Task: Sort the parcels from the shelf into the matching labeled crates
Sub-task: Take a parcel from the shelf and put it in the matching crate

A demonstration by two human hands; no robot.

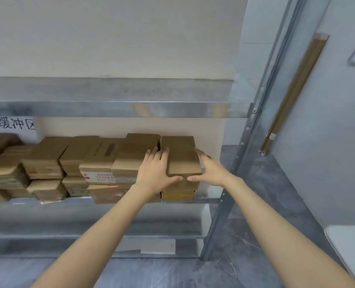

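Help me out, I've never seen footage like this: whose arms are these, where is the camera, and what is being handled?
There is no machine here, only a person. The single picture comes from a camera worn on their head, looking forward and down, so you see their own bare arms. In front stands a metal shelf carrying brown cardboard parcels stacked in rows, with a handwritten sign behind them at the left. The left hand lies on top of the rightmost top parcel, and the right hand presses its right side. Both thumbs lie along its front edge, fingers straight. That parcel sits on the stack below it. No crates are in view.
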